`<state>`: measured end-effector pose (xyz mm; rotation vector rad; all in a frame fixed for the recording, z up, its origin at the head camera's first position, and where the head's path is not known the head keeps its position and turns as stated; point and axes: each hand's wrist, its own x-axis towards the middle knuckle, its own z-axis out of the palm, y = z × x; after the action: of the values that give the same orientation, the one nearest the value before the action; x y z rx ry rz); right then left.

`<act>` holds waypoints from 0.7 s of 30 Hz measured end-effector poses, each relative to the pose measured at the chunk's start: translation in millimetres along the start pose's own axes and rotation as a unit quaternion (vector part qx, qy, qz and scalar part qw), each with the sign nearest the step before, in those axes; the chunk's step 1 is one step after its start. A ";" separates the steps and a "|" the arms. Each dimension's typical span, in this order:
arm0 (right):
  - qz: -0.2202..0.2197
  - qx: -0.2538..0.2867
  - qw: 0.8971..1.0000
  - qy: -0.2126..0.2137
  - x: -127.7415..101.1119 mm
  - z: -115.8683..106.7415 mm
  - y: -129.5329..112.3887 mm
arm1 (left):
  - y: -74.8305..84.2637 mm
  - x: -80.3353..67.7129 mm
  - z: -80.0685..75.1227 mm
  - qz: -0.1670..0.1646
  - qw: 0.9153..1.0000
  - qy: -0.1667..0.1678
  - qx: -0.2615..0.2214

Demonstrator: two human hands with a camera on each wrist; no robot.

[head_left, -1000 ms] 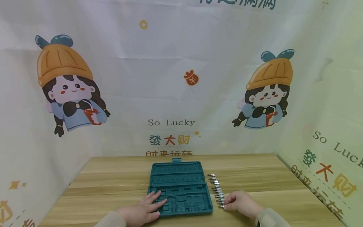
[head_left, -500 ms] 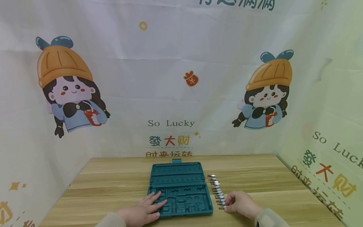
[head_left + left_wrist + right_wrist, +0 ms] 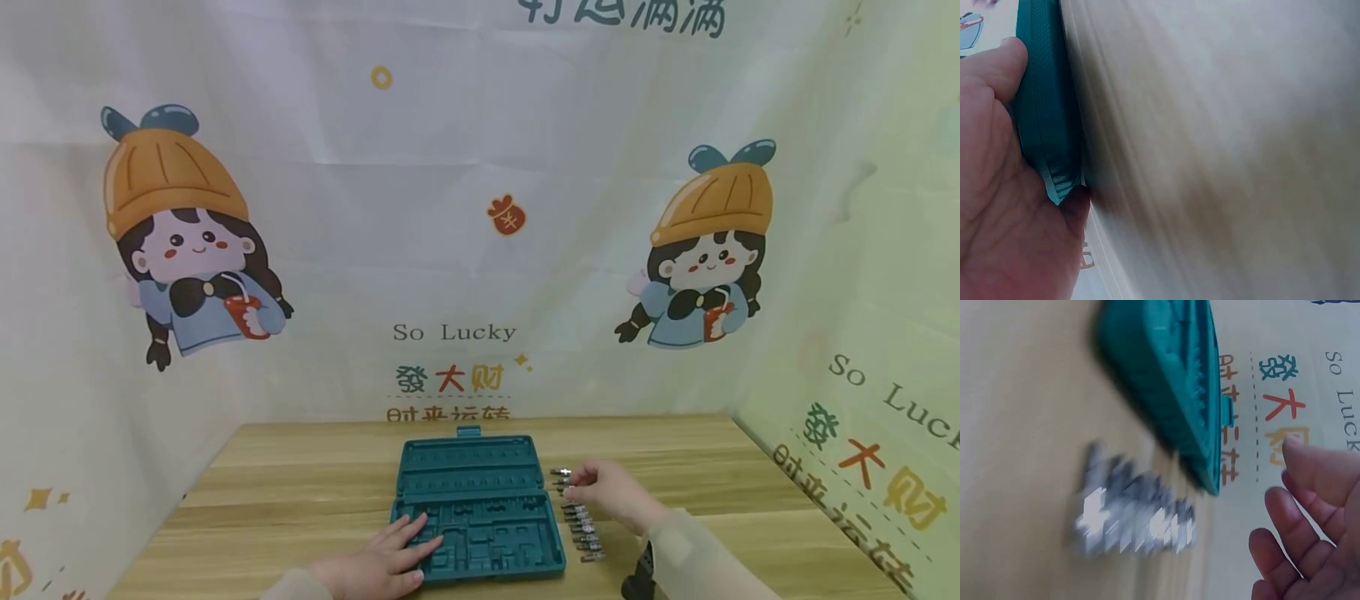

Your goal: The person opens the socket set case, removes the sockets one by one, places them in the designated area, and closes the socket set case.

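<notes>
An open teal plastic case (image 3: 470, 462) with moulded recesses lies on the table, its lid tilted back. My left hand (image 3: 384, 557) rests on the case's left front corner, fingers spread and straight; the left wrist view shows its thumb by the case's edge (image 3: 1047, 81). To the right of the case runs a column of small metal socket bits (image 3: 587, 542), blurred in the right wrist view. Over the far part of that column is my right hand (image 3: 611, 493), covering some bits. Its fingers (image 3: 1285, 509) are loosely bent with a gap to the thumb, and nothing shows between them.
The wooden table (image 3: 300, 475) extends around the case on both sides. A printed cloth backdrop (image 3: 450, 275) stands behind the table's far edge and along both sides. A black device (image 3: 639, 577) is strapped at my right wrist.
My right hand has left the nearest socket bit and moved away from me along the column to its far part. The left hand stays on the case. The view has tipped slightly upward.
</notes>
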<state>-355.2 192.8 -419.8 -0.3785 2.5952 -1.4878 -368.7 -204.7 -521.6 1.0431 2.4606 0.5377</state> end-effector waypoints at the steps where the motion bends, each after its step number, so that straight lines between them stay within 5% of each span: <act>1: 0.007 -0.008 1.000 0.012 5.8 2.5 -5.5 | -1.0 0.2 0.5 0.001 1.000 -0.003 -0.005; 4: 0.012 -0.016 0.999 0.039 22.4 10.5 -17.0 | 3.8 -3.9 -1.3 0.011 1.000 -0.009 -0.019; 12: 0.049 -0.019 0.997 0.060 62.9 30.2 -26.9 | 52.8 -28.4 -15.0 0.025 1.000 -0.003 0.015; 21: 0.120 -0.088 0.983 0.106 96.6 47.2 -15.9 | 60.6 -35.6 -6.3 0.003 0.999 0.021 0.039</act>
<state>-434.6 119.1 -428.5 0.0819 2.8236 -1.2863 -314.0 -193.1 -478.4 1.0791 2.5349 0.4744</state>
